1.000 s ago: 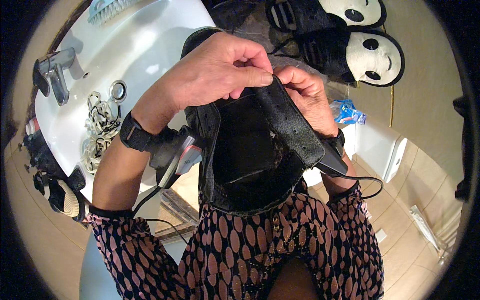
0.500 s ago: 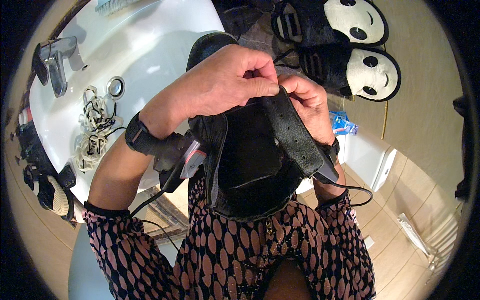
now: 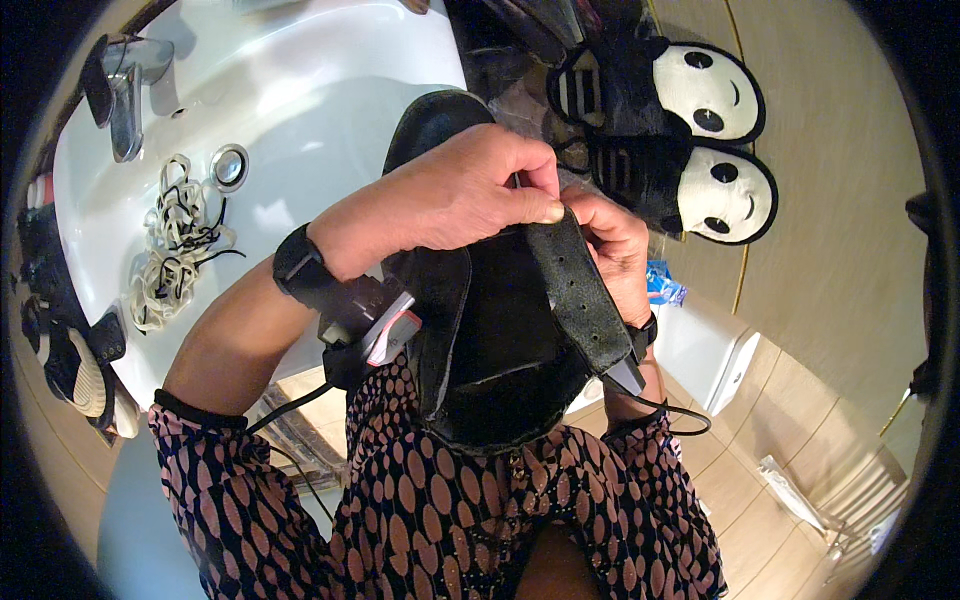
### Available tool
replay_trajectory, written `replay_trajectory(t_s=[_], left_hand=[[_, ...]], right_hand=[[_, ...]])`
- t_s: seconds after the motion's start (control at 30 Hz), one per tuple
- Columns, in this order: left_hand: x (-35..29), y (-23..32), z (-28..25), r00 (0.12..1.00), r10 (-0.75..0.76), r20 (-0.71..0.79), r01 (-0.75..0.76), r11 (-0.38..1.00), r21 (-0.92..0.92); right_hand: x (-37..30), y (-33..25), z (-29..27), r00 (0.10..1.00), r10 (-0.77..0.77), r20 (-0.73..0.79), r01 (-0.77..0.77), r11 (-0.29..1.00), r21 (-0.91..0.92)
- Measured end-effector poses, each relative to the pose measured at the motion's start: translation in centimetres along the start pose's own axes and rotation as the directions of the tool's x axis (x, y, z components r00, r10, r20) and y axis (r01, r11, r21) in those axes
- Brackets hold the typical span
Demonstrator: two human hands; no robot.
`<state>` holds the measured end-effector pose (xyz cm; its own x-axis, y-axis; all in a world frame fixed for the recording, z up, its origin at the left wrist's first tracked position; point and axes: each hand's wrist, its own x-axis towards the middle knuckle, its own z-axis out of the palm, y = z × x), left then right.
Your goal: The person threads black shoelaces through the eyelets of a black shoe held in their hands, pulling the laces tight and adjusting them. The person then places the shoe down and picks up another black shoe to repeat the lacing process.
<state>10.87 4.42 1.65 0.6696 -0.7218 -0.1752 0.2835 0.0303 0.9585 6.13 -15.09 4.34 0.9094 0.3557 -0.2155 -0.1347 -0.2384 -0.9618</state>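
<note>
Between my hands is a black leather boot (image 3: 585, 300), its opening toward me and its rounded toe beyond my left wrist. A flap with a row of lace holes stands up on its right side, with no lace visible in those holes. My left hand (image 3: 470, 190) reaches across the boot and pinches the flap's far end between thumb and fingers. On the flap's outer side, my right hand (image 3: 615, 242) grips the same end, fingertips close to the left ones. Whether something small is between the fingertips is hidden.
A white sink (image 3: 320, 55) with a metal tap (image 3: 125, 100) is at left, a tangle of cream and black laces (image 3: 170, 265) in it. Black-and-white slippers (image 3: 725, 190) lie at far right, above a white box-like fixture (image 3: 705, 350). Dark cables (image 3: 290, 405) hang by both forearms.
The view has shifted, so the boot, hands and slippers appear lower. Both hands keep their hold on the flap's far end, with only slight finger movement.
</note>
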Motion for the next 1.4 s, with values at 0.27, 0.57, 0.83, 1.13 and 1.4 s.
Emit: replay_trajectory(t_s=[0.27,0.57,0.83,1.13,1.4], left_hand=[[-0.7,1.0,-0.1,0.987,0.072,-0.143,-0.043,0.980,0.192],[-3.0,8.6,1.1,0.889,-0.437,-0.134,0.451,0.788,0.419],[-4.2,8.7,2.8,0.882,-0.394,-0.260,0.456,0.853,0.253],[-7.4,9.8,6.3,0.542,-0.598,-0.590,0.443,0.800,-0.404],[-7.0,8.4,7.3,0.324,-0.485,-0.812,0.379,0.853,-0.358]], right_hand=[[-0.7,0.5,0.4,0.964,0.266,-0.028,-0.243,0.915,0.321],[-0.8,-1.3,2.3,0.983,-0.073,-0.166,0.068,0.997,-0.037],[-0.6,-0.7,3.3,0.993,0.007,-0.122,0.011,0.990,0.142],[1.3,-1.1,3.8,0.989,-0.103,0.109,0.069,0.959,0.273],[2.1,0.2,5.2,0.977,-0.156,0.146,0.121,0.967,0.227]])
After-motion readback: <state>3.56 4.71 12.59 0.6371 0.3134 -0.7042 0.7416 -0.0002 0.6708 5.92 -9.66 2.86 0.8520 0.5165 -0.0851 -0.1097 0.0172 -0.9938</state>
